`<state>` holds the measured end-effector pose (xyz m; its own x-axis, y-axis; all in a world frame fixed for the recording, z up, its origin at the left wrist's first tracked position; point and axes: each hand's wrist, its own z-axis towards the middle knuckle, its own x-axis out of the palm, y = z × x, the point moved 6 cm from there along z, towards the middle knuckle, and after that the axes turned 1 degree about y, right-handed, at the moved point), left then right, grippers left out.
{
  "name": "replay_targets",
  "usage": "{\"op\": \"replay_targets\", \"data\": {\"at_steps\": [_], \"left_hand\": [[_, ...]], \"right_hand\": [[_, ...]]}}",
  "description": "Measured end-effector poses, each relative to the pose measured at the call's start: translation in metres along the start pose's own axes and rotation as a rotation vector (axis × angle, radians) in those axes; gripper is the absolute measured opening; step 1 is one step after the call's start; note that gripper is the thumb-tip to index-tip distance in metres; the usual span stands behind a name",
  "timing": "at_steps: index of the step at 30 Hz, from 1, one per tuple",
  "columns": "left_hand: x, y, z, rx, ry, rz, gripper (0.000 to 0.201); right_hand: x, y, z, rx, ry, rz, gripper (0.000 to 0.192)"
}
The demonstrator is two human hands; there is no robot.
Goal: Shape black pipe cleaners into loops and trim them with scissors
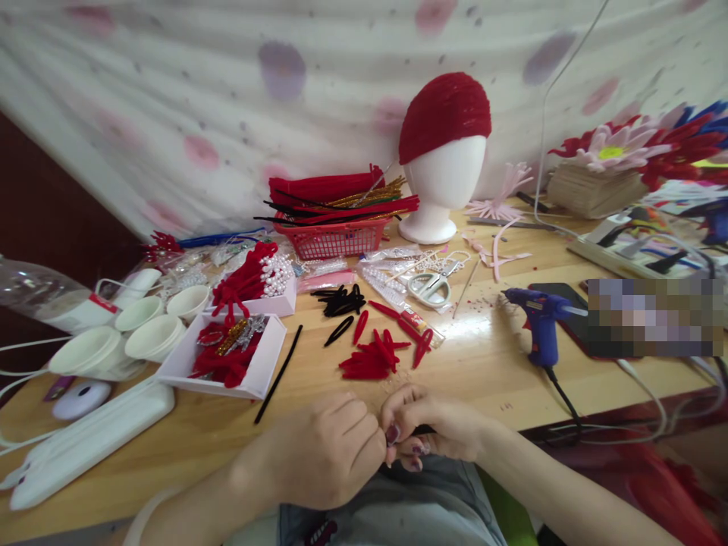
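My left hand (318, 451) and my right hand (426, 428) meet at the near edge of the wooden table (483, 371), fingertips pinched together around something small and dark that the fingers mostly hide. Just beyond them lies a heap of red pipe-cleaner pieces (375, 356). A single black pipe cleaner (278, 373) lies to the left, and a pile of black loops (340, 302) sits farther back.
A blue glue gun (540, 322) stands at right, scissors (429, 288) mid-table. A white foam head in a red cap (444, 155) and a red basket (333, 235) stand at the back. White boxes (227, 356) and cups (153, 334) sit left.
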<state>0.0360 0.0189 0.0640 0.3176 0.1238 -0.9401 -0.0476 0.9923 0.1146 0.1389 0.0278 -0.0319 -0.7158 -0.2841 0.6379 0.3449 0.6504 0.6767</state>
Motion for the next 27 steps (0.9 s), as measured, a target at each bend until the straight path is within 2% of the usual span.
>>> {"op": "replay_targets", "data": {"at_steps": [7,9,10,12,14,17,18,20,22,24,25,27], "left_hand": [[0.001,0.0,0.0,-0.053,-0.039,-0.003,0.027],[0.003,0.002,-0.001,-0.135,-0.044,-0.109,0.026],[0.005,0.004,-0.002,-0.203,-0.035,-0.191,0.025],[0.011,0.012,-0.004,-0.395,0.004,-0.416,0.023],[0.019,0.022,-0.009,-0.675,0.046,-0.713,0.024],[0.039,0.027,-0.019,-1.125,0.05,-1.275,0.025],[0.046,0.025,-0.02,-1.239,0.04,-1.435,0.025],[0.055,0.021,-0.021,-1.36,0.026,-1.607,0.027],[0.06,0.023,-0.022,-1.393,0.007,-1.587,0.027],[0.053,0.031,-0.02,-1.26,-0.065,-1.399,0.026],[0.043,0.036,-0.016,-1.111,-0.121,-1.214,0.023],[0.011,0.034,-0.003,-0.627,-0.214,-0.64,0.019]], "right_hand": [[0.001,0.015,-0.01,-0.131,-0.048,-0.284,0.005],[0.008,0.03,-0.02,-0.252,-0.084,-0.532,0.009],[0.015,0.039,-0.027,-0.357,-0.101,-0.739,0.012],[0.033,0.051,-0.038,-0.573,-0.107,-1.152,0.019],[0.047,0.053,-0.045,-0.728,-0.083,-1.446,0.023],[0.056,0.044,-0.045,-0.873,-0.07,-1.77,0.027],[0.058,0.04,-0.043,-0.91,-0.071,-1.883,0.029],[0.059,0.034,-0.041,-0.965,-0.088,-2.053,0.033],[0.056,0.037,-0.041,-0.944,-0.13,-2.024,0.032],[0.047,0.046,-0.041,-0.817,-0.191,-1.743,0.027],[0.039,0.05,-0.04,-0.716,-0.216,-1.524,0.024],[0.024,0.048,-0.036,-0.472,-0.192,-1.023,0.022]]}}
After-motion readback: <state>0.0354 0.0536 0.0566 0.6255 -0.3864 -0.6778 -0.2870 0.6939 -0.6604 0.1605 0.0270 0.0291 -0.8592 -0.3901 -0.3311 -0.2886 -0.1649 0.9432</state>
